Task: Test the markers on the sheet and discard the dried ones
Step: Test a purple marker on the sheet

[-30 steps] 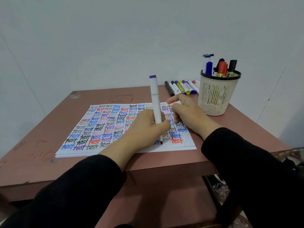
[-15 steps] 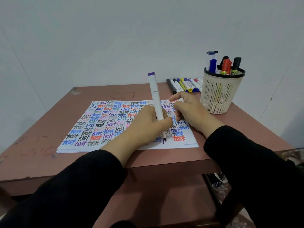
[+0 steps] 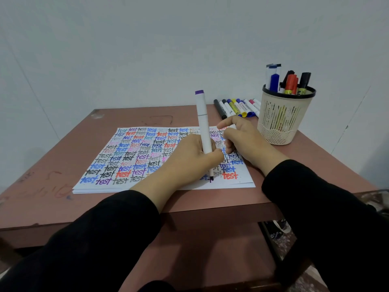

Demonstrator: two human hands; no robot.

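A white sheet [image 3: 130,157] covered with the word "test" in many colours lies on the brown table [image 3: 52,165]. My left hand [image 3: 189,161] grips a white marker with a purple end cap [image 3: 203,123], held nearly upright. Its dark tip touches the sheet near the front edge, where a short purple stroke shows. My right hand [image 3: 246,142] rests on the sheet's right part with curled fingers, and a small white piece, apparently the cap, peeks out between them.
A beige mesh cup [image 3: 282,121] holding several markers stands at the back right. Several capped markers [image 3: 237,107] lie in a row just left of it. A wall runs behind the table, and floor shows at the lower right.
The marker's tip has moved slightly toward the sheet's front edge and a purple stroke now shows under it. My right hand stays in place on the sheet.
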